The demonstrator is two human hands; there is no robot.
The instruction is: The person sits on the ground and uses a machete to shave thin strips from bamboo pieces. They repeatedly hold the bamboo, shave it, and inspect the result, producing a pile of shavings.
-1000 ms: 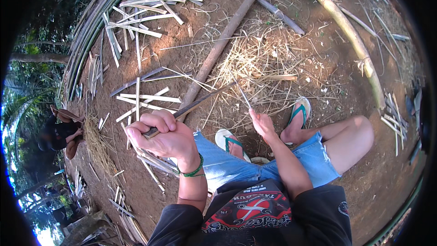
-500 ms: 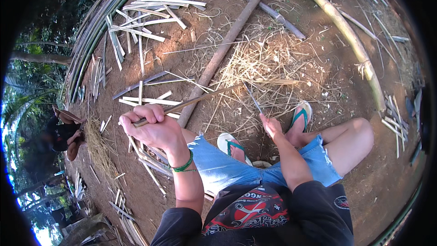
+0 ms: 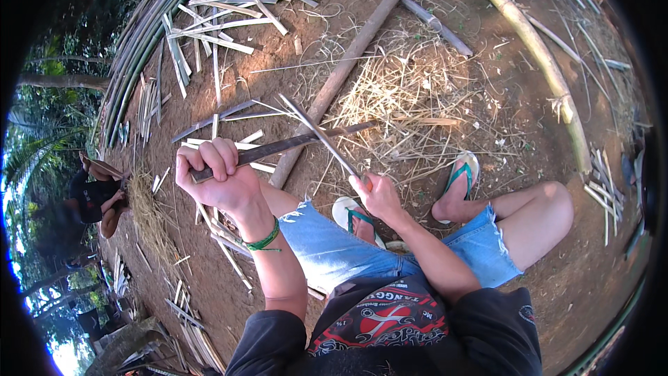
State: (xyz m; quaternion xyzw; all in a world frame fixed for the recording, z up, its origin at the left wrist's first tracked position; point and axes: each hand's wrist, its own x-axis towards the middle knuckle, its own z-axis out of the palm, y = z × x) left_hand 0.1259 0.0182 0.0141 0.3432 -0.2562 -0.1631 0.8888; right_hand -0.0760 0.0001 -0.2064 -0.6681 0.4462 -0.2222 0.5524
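My left hand (image 3: 221, 170), a green cord on its wrist, is closed around one end of a dark bamboo strip (image 3: 275, 146). From the fist the strip runs out to the right, its far end over the shavings. In my right hand (image 3: 379, 198) is a knife (image 3: 339, 156) with a long narrow blade; a bit of orange shows at the grip. The blade slants up and left, crossing over the strip near its middle. Whether blade and strip touch, I cannot tell. Below both hands are my denim shorts (image 3: 348, 240) and sandalled feet.
A wooden pole (image 3: 362, 45) lies slantwise on the dirt, beside a heap of pale shavings (image 3: 403, 94). Split bamboo strips (image 3: 229, 17) are piled at the far left, and a thick curved bamboo pole (image 3: 539, 49) lies to the right. Another person (image 3: 97, 195) sits at the left.
My right hand has moved left and up, bringing the knife from the strip's far end to across its middle. The strip has turned, showing a broader dark face.
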